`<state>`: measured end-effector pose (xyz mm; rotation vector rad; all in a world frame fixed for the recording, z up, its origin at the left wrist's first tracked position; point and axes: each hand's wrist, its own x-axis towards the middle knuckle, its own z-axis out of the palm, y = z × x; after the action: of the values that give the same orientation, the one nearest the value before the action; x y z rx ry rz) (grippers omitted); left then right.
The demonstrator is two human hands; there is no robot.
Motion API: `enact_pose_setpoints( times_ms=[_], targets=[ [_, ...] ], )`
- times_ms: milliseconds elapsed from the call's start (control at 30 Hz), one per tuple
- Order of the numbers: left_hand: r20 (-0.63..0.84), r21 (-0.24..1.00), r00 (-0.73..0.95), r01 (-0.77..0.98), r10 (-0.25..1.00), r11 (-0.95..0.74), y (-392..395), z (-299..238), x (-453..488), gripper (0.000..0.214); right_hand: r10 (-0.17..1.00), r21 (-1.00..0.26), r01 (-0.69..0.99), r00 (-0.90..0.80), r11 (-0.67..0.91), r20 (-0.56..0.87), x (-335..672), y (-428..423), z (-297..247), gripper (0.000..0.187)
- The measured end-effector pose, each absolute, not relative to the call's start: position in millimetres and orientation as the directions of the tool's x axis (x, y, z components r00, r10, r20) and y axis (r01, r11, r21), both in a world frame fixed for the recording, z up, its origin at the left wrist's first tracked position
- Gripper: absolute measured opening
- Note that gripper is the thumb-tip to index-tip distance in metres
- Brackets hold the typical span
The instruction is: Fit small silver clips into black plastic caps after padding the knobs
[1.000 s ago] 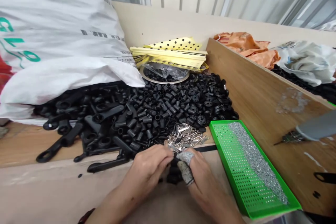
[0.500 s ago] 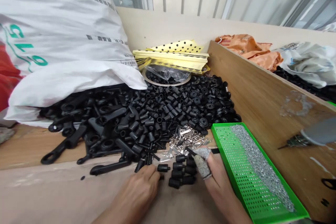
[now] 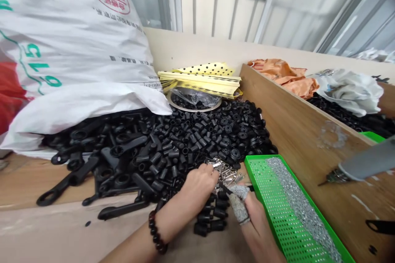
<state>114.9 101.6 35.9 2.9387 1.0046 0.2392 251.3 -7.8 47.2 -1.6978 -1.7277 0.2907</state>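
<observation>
My left hand (image 3: 200,185), a dark bead bracelet on its wrist, reaches to the near edge of a pile of small silver metal clips (image 3: 230,174). Its fingers are bent together, and their tips and anything in them are hidden. My right hand (image 3: 251,213) wears grey wrappings on thumb and forefinger. Those two pinch a thin black piece (image 3: 225,189), which looks threaded. Between the hands, short black cylindrical parts (image 3: 201,229) lie in rows on the table, partly covered by my left forearm and hand.
Black caps and tubes (image 3: 191,139) heap behind, with long black handles (image 3: 61,185) to the left. A green perforated tray (image 3: 265,205) of small silver pieces stands right, beside a wooden divider (image 3: 277,119). A power screwdriver (image 3: 354,168) hangs over the right side. A white sack (image 3: 92,57) rises behind left.
My left hand has moved up and right, from beside the black cylinders to the clips. My right hand stays nearly in place with its black piece. The view has tilted slightly up.
</observation>
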Motion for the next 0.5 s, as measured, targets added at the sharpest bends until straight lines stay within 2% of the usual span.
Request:
enact_pose_setpoints(
  times_ms=[167, 267, 400, 500],
  targets=[
    [0.153, 0.045, 0.788, 0.598, 0.597, -0.801, 106.1, 35.3, 121.7, 0.019, 0.911, -0.560, 0.792, 0.010, 0.244, 0.412, 260.0, -4.8, 49.0, 0.041],
    [0.218, 0.045, 0.725, 0.662, 0.654, -0.748, 122.5, 57.0, 110.3, 0.022, 0.909, -0.563, 0.775, -0.035, 0.286, 0.414, 262.9, -1.9, 44.4, 0.040],
    [0.330, 0.083, 0.567, 0.779, 0.755, -0.622, 150.6, 89.8, 84.9, 0.027, 0.881, -0.592, 0.756, 0.045, 0.278, 0.472, 258.3, -0.8, 38.8, 0.039],
    [0.307, 0.093, 0.578, 0.772, 0.756, -0.629, 160.3, 95.4, 77.2, 0.021, 0.869, -0.607, 0.745, 0.076, 0.277, 0.489, 252.4, -0.6, 34.4, 0.037]
  ],
)
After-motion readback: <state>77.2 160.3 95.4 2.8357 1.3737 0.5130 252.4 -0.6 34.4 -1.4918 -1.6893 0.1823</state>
